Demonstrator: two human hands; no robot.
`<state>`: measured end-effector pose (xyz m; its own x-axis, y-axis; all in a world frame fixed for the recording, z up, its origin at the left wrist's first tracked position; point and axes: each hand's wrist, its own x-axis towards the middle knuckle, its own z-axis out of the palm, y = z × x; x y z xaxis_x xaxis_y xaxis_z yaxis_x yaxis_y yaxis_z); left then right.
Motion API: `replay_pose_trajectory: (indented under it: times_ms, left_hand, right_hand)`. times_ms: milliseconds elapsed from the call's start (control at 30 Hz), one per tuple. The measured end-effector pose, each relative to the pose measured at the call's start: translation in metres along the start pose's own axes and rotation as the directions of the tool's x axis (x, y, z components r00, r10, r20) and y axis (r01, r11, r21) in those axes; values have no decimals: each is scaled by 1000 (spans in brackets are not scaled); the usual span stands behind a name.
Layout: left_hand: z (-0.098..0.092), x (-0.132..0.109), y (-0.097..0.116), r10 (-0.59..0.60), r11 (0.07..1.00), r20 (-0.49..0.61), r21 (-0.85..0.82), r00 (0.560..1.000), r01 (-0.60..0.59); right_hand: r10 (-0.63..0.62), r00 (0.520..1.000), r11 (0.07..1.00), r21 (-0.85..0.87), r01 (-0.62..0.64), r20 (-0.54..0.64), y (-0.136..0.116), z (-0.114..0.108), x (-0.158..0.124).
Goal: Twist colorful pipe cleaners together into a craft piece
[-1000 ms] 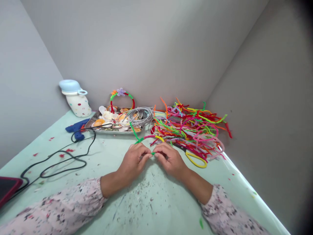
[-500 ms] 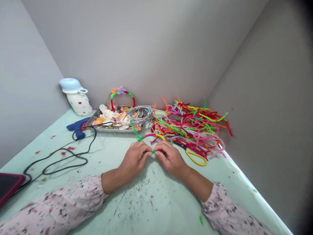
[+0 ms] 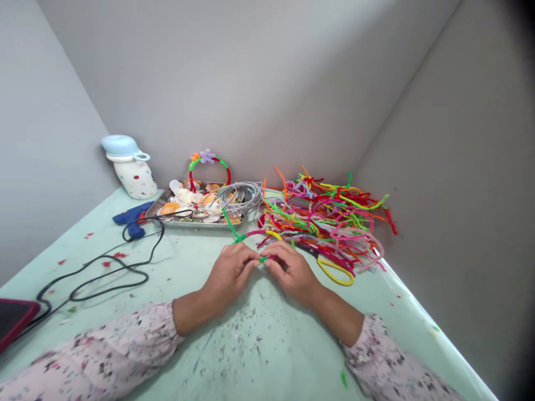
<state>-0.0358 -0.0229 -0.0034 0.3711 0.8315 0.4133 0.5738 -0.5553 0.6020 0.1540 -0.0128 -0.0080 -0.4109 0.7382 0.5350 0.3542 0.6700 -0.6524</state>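
Note:
Both hands meet over the middle of the table, fingertips nearly touching. My left hand pinches a green stretch of a fuzzy pipe-cleaner band, and my right hand pinches it just beside, where green meets pink. The band curves up behind the hands in green, pink and yellow, with a loose green end sticking up at its left. Part of it is hidden by my fingers. Just beyond my right hand lie yellow-handled scissors, their blades partly under a heap of colourful pipe cleaners.
A metal tray of shells stands at the back, with coiled grey wire and a flower-trimmed hoop. Left are a blue glue gun, its black cord, a white bottle and a red-edged device.
The right fingers have shifted very slightly along the band toward the left hand. Both hands keep their pinch, and the view has moved a little.

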Motion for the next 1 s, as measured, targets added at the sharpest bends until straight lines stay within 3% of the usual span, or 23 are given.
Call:
replay_pose_trajectory:
  times_ms: [1000]
  left_hand:
    - [-1,1,-1,-43,998,57,-39,997,45]
  right_hand:
    - [6,1000,1000,-29,-5,22,1,1,0]
